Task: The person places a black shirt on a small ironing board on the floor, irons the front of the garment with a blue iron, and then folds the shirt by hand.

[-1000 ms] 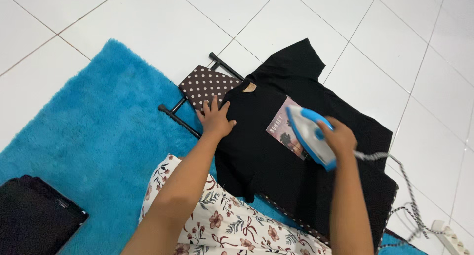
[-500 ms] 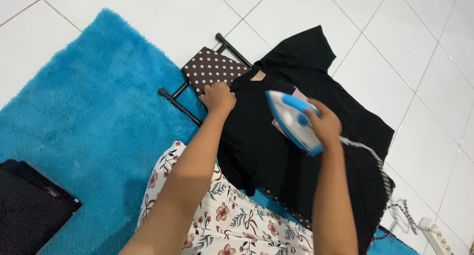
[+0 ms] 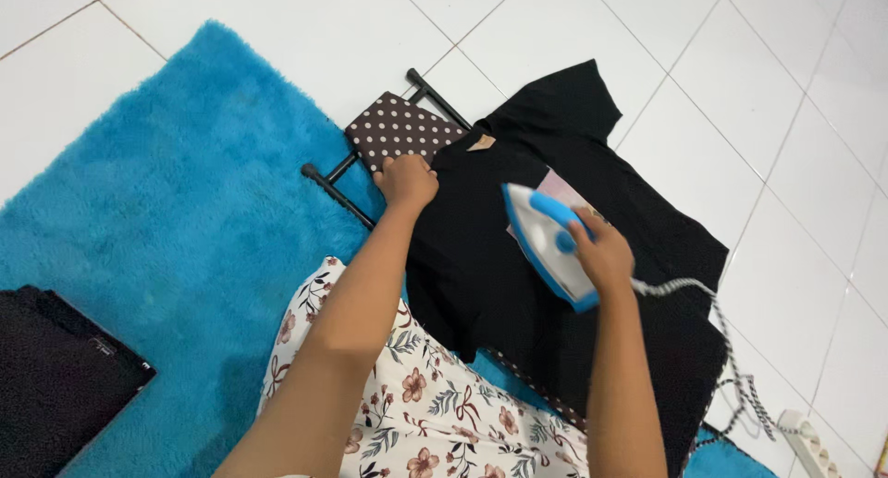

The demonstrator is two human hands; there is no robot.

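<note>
A: Working from the biggest thing down. What is lying on the floor?

B: White floor tiles (image 3: 277, 34) are taking up the whole background. A shaggy turquoise rug (image 3: 166, 210) is covering the left half, and a folded black garment (image 3: 55, 376) is sitting on its lower left edge.

A: And the work surface?

B: A low ironing board (image 3: 398, 131) with a brown polka-dot cover and black legs is standing where rug and tiles meet. A black T-shirt (image 3: 481, 275) is lying across it, collar toward the dotted end, its long axis running from upper left to lower right. A pinkish printed panel (image 3: 562, 189) is showing on the chest.

A: The hands?

B: The left hand (image 3: 407, 180) is pressing down in a loose fist at the collar edge, just beside the neck label, pinning cloth to board. The right hand (image 3: 601, 251) is wrapping fully around the handle of a white and blue iron (image 3: 548, 242), fingers closed tight on it.

A: How is the iron lying against the shirt?

B: Its nose is pointing up and left, toward the collar and the left hand, roughly along the shirt's length. It is partly covering the print. Whether the soleplate is touching the cloth cannot be told.

A: Anything smaller?

B: A speckled cord (image 3: 731, 349) is trailing from the iron's heel to a white power strip (image 3: 809, 441) at lower right. The person's floral skirt (image 3: 416, 413) is filling the bottom centre.
</note>
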